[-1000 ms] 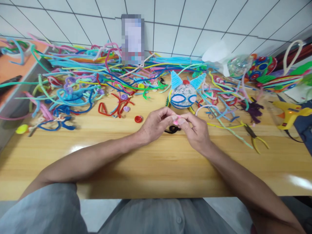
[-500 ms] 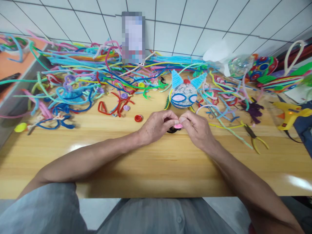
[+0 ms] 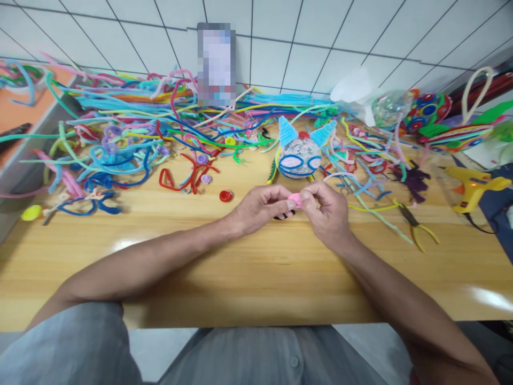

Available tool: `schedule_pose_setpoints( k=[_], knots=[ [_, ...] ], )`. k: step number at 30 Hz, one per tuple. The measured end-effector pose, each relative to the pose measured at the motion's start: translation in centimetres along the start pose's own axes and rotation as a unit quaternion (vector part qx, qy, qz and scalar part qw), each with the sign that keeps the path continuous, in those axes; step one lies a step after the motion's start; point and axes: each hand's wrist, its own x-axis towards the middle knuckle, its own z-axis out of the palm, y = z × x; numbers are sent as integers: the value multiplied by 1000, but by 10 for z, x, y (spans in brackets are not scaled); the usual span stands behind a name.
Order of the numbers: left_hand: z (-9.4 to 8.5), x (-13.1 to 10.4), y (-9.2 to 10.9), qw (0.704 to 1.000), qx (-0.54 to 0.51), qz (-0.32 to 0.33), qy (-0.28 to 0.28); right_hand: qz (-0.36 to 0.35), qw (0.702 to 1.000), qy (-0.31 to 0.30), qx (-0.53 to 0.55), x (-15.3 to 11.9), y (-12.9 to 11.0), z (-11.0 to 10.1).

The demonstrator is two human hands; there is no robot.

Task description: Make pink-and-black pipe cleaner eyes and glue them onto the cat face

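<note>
Pink piece: small, held between both hands, in front of the eared figure; too small to tell the make.

Left hand: pinches the left side of the pink piece between thumb and forefinger; curls the other fingers below.

Right hand: pinches the right side of the same piece between thumb and fingertips; tucks the remaining fingers inward.

Black item: lies below the left fingers, mostly covered; contact with them unclear.

Eared figure: stands just beyond the hands; round, speckled grey; bears two upright blue ears, blue-rimmed eye shapes and, between the ears, a red disc.

Red coil: lies on the wooden table, left of the left hand.

Red bent stems: lie farther left, with small purple rolls near.

Fuzzy stems: spread in many colours along the far side, near the tiled wall.

Pliers: lie with yellow handles toward the near edge, right of the right hand.

Purple bundle: lies beyond the pliers.

Yellow glue gun: rests at far right.
</note>
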Motion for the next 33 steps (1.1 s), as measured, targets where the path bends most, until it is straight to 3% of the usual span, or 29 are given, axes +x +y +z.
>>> schedule_pose_setpoints(
  k=[9, 22, 29, 33],
  knots=[
    [-1, 1, 9, 999, -8, -26, -24, 13, 997, -16, 78, -3, 6, 2],
    [-3, 2, 17, 999, 6, -42, -31, -47, 995, -14, 82, -4, 5, 4],
    [0, 1, 14, 999, -1, -27, -17, 58, 992, 32, 105, -6, 3, 8],
    [-1, 1, 10, 999, 3, -29, -14, 78, 989, 34, 121, -7, 3, 10]
  ],
)
